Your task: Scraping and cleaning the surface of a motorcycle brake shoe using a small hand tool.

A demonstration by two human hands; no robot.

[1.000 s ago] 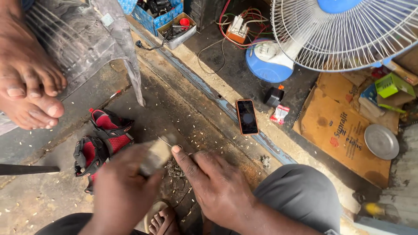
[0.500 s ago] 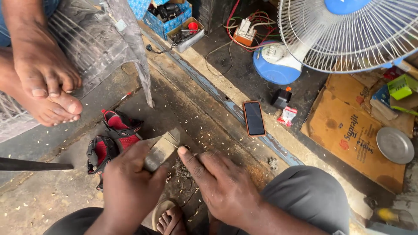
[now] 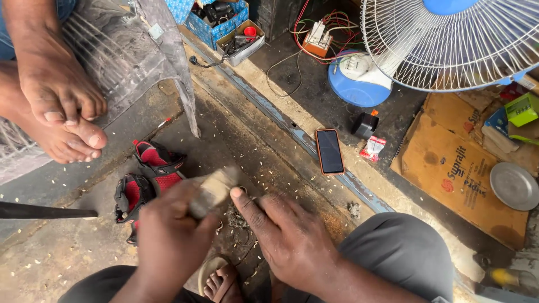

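While the left hand [image 3: 168, 241] grips a pale wooden block [image 3: 212, 188] raised just above the floor [image 3: 50, 264], its long axis slants up and to the right, the far end blurred. Directly beside that end, the right hand [image 3: 286, 235] lies flat and open, fingers pointing up-left, thumb tip almost touching the block. Between both hands lies a small tangle of wire bits [image 3: 238, 221].

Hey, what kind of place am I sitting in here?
Probably a small floor-level repair workshop, perhaps for electrical goods. A pedestal fan stands beside loose wiring, open boxes of parts sit near the wall, and your left hand grips a wooden block over the littered concrete floor.
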